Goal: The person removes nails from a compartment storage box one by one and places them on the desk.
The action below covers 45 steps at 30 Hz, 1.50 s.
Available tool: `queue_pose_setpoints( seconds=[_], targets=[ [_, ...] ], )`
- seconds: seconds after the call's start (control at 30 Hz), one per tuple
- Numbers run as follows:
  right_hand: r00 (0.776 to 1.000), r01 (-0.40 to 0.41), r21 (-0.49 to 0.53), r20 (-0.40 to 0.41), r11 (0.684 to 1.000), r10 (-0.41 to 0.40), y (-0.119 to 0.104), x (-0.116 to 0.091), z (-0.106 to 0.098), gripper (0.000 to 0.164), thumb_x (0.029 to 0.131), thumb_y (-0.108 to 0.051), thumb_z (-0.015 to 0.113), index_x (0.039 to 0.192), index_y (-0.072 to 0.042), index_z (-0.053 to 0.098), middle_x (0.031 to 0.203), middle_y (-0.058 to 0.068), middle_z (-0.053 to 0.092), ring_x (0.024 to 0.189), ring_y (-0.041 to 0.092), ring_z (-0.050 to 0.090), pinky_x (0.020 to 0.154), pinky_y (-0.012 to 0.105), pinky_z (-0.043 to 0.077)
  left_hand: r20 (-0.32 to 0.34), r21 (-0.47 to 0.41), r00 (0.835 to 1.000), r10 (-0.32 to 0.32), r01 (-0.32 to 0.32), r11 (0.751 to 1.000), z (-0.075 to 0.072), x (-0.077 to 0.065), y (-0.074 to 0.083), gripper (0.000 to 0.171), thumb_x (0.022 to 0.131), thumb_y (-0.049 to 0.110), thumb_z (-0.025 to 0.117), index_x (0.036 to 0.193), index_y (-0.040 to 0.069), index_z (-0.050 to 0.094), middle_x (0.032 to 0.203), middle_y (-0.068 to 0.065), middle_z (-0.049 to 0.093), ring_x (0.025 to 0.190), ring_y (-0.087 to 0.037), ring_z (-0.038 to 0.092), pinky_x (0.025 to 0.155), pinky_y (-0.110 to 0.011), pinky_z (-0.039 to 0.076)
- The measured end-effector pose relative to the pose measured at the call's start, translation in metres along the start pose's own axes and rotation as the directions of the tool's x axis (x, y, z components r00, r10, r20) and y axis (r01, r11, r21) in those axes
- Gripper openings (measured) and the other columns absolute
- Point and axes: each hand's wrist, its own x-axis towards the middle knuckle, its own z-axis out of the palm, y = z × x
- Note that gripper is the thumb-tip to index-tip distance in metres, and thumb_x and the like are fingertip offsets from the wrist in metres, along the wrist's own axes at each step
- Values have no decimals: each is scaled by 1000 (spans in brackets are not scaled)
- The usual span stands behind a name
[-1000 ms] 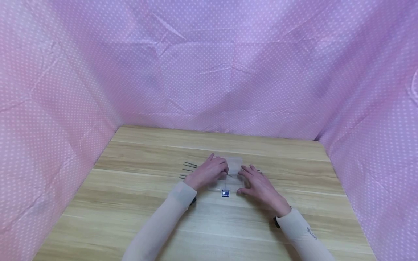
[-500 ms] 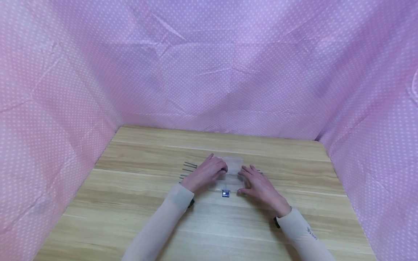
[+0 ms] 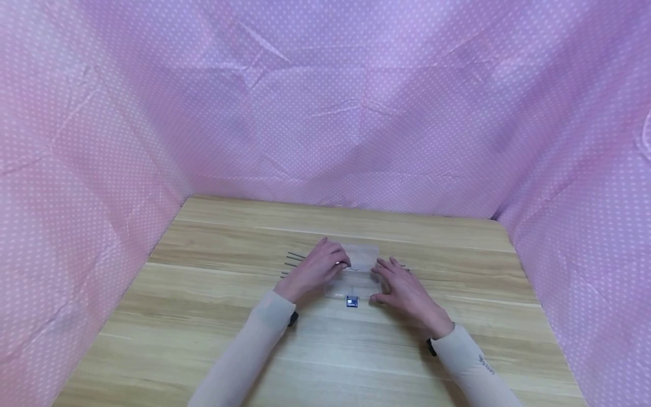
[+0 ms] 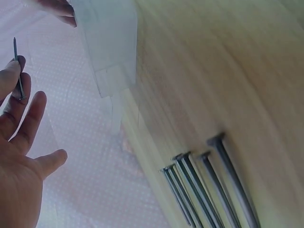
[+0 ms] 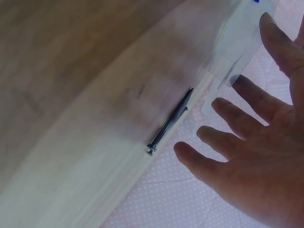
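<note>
Between thumb and fingertips my left hand [image 3: 316,268] pinches a thin metal nail [image 4: 15,47], its flat head showing below the fingers in the left wrist view. That hand is over the left side of a clear plastic box [image 3: 363,290], whose lid [image 3: 362,255] lies folded back. A blue label [image 3: 352,302] marks the box's front. At the box's right side is my right hand [image 3: 407,289], fingers spread, with the index fingertip touching its edge in the right wrist view. The box's contents are too unclear to make out.
Several larger nails [image 4: 197,190] lie side by side on the wooden table [image 3: 244,350], left of the box. A few dark nails [image 5: 170,121] lie close together to its right. Pink dotted cloth [image 3: 325,113] hangs around the table's back and sides.
My left hand has shifted slightly left, carrying the nail away from the box's middle, and the nail's angle has changed. My right hand and the box have stayed in place.
</note>
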Motion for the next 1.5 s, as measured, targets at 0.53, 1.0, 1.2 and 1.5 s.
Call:
queue_pose_setpoints(
  seconds=[0.53, 1.0, 1.2, 1.5],
  targets=[
    [1000, -8, -2, 7, 1000, 8, 1, 0, 1, 76, 83, -40, 86, 144, -5, 58, 160, 19, 41, 150, 48, 28, 112, 77, 28, -97, -19, 995, 10, -12, 1000, -18, -24, -3, 7, 99, 13, 70, 105, 12, 73, 108, -1, 66, 115, -22, 61, 124, -59, 21],
    [1000, -1, -8, 4, 1000, 1, -1, -1, 0, 77, 83, -40, 86, 144, -4, 58, 160, 20, 42, 149, 49, 30, 112, 77, 29, -130, 3, 991, -30, 31, 1000, -28, -44, -11, 6, 98, 12, 71, 103, 13, 74, 108, 0, 67, 117, -23, 60, 124, -61, 22],
    [1000, 0, -9, 4, 1000, 0, 0, -1, 0, 77, 83, -40, 86, 144, -4, 58, 160, 20, 42, 149, 49, 30, 112, 76, 29, -119, 11, 991, -65, 67, 998, -34, -53, -12, 6, 99, 12, 71, 103, 12, 76, 109, 0, 67, 119, -22, 60, 126, -58, 19],
    [1000, 9, -11, -5, 1000, -9, 0, 0, 0, 76, 82, -40, 86, 143, -3, 59, 158, 22, 43, 148, 49, 31, 111, 77, 30, -184, 11, 982, -38, 41, 999, -41, -66, -14, 6, 95, 6, 73, 100, 9, 74, 106, -4, 67, 109, -24, 62, 117, -52, 40]
  ],
)
